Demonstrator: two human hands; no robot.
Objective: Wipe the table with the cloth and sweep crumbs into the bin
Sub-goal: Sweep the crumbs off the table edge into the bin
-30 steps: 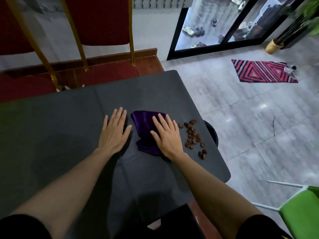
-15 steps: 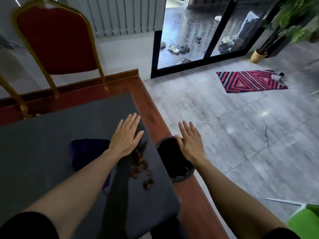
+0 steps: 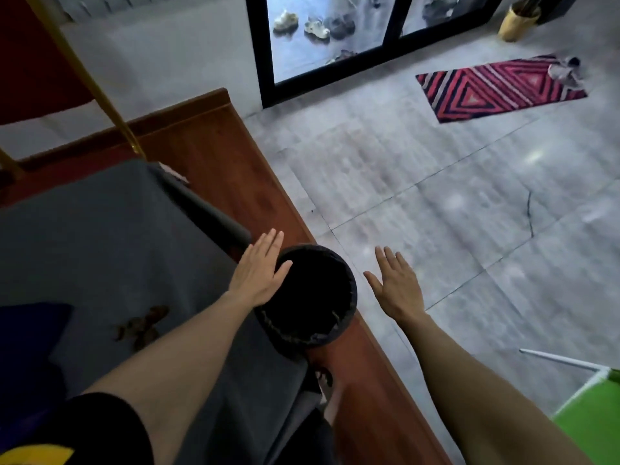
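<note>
A round black bin [image 3: 345, 317] stands on the floor against the right edge of the dark grey table [image 3: 100, 236]. My left hand [image 3: 260, 271] is open and flat at the bin's left rim, by the table edge. My right hand [image 3: 397, 290] is open with fingers spread, just right of the bin and apart from it. Brown crumbs [image 3: 142, 325] lie in a small heap on the table, left of my left forearm. The purple cloth [image 3: 30, 330] lies flat at the table's left side, touched by neither hand.
A raised red-brown wooden platform [image 3: 228, 169] carries the table; its edge drops to grey floor tiles [image 3: 436, 196]. A red chair with gold legs [image 3: 84, 68] stands behind the table. A striped mat [image 3: 500, 87] lies by the glass door, a green chair [image 3: 597, 421] at bottom right.
Both hands left the cloth and crumbs and moved right toward the bin. My left hand went from the crumbs to the bin's left rim; my right hand came off the bin's right rim.
</note>
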